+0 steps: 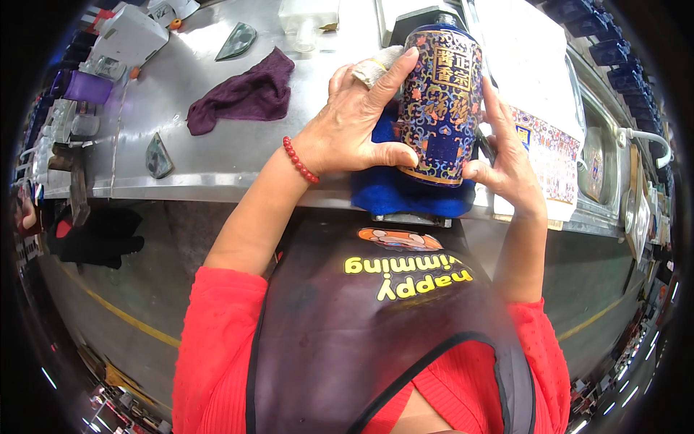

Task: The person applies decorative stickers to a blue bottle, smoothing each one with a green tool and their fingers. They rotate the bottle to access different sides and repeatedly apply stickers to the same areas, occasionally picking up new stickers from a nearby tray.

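Two hands are closed around one bottle, and we see it held between them near the front edge of the bench. The left hand presses on its left side, thumb near the base and forefinger up toward the shoulder; the right hand lies along its right side, thumb by the lower corner. Both are clamped on the bottle, fingers spread rather than curled tight. Its body is dark blue, covered in a dense pattern of coloured scrolls and flowers, with a framed panel near the top, and its neck points away from us.

Below and behind it we find a bright blue cloth reaching over the bench edge; we cannot tell whether the base touches it. We notice a whitish wrap at the fingers of the left hand and a red beaded bracelet at that wrist.

To the left, a crumpled purple cloth lies on the metal surface between two dark greenish curved pieces, one farther off and one nearer the front edge. To the right, just beside the right hand, we see a patterned sheet with similar colours. Our dark apron hangs over red sleeves and top.
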`<move>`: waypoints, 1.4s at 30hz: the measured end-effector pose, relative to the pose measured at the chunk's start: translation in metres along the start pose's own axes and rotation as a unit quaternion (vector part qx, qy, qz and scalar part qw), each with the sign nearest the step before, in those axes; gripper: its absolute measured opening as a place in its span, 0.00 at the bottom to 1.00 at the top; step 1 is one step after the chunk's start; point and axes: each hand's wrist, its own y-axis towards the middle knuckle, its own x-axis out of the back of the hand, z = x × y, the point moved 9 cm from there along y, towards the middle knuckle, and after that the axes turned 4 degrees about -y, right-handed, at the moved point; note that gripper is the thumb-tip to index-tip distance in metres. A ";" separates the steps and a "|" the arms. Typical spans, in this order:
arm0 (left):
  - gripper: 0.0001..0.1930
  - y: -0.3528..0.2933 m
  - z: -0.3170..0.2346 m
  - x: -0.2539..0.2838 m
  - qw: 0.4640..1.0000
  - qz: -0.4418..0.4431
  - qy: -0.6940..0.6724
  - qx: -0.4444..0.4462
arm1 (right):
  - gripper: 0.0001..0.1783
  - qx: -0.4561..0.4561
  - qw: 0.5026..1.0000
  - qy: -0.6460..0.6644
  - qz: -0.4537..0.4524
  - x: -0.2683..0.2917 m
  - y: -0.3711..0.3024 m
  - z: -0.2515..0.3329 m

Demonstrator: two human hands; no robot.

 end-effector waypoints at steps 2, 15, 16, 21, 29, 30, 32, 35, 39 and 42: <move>0.61 -0.001 -0.002 0.001 1.000 0.000 0.020 0.002 | 0.77 0.003 1.000 -0.023 -0.005 0.001 -0.001 0.002; 0.51 -0.049 -0.040 -0.015 0.988 -0.054 0.077 0.121 | 0.72 0.039 0.995 -0.086 -0.009 -0.011 -0.029 0.006; 0.51 -0.049 -0.040 -0.016 0.988 -0.055 0.068 0.131 | 0.72 0.040 0.996 -0.083 -0.009 -0.012 -0.030 0.003; 0.53 -0.049 -0.044 -0.016 0.987 -0.056 0.060 0.141 | 0.72 0.050 0.997 -0.065 -0.003 -0.011 -0.031 0.001; 0.54 -0.029 -0.063 -0.001 0.989 -0.093 0.075 0.087 | 0.76 0.025 0.996 -0.047 -0.070 -0.013 -0.029 0.006; 0.53 -0.024 -0.066 0.000 0.989 -0.098 0.082 0.075 | 0.75 0.038 0.993 -0.063 -0.087 -0.011 -0.030 0.011; 0.52 -0.019 -0.067 0.002 0.989 -0.085 0.093 0.075 | 0.72 0.083 0.979 -0.138 -0.124 -0.006 -0.035 0.028; 0.53 -0.018 -0.064 0.007 0.989 -0.086 0.091 0.083 | 0.64 0.143 0.954 -0.199 -0.171 -0.002 -0.046 0.051; 0.57 -0.019 -0.064 0.003 0.988 -0.054 0.119 0.077 | 0.60 0.150 0.960 -0.140 -0.192 -0.004 -0.051 0.049; 0.57 -0.019 -0.064 0.001 0.988 -0.042 0.125 0.080 | 0.60 0.104 0.969 -0.101 -0.199 -0.004 -0.050 0.029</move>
